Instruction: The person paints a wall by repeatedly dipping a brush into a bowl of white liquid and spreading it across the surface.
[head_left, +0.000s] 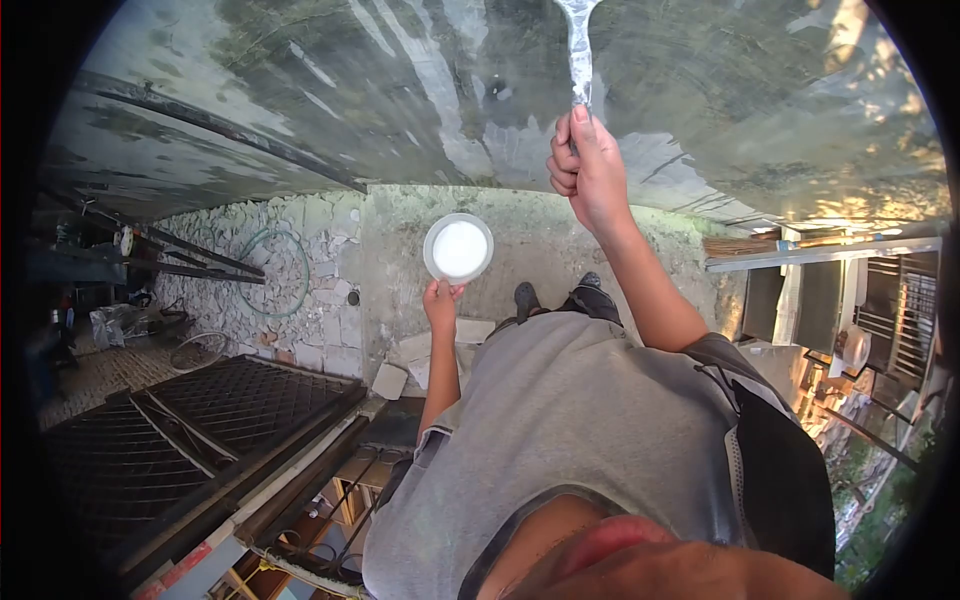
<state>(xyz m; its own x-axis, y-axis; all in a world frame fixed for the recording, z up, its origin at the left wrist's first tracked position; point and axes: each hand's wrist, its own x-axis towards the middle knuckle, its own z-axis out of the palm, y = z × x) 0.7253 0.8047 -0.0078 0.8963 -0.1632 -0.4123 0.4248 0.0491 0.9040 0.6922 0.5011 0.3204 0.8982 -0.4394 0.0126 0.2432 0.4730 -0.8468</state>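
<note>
My left hand [443, 293] grips the near rim of a round, pale bowl [430, 247] with white liquid [461, 249] inside, which looks like paint. Raised toward the wall, my right hand [588, 165] is closed around the handle of what looks like a paintbrush [580, 55]. The handle is smeared white and widens at the top, where the frame cuts off its head. Ahead is a grey-green wall [700, 90] with streaky white patches.
A dark pole [220, 125] crosses the left side. Rubble [330, 270] and a hose loop [243, 285] lie left of the concrete floor [395, 320]. Loose blocks [390, 380] sit by my left arm. A dark metal grille [240, 410] stands lower left; a ledge [830, 252] is at right.
</note>
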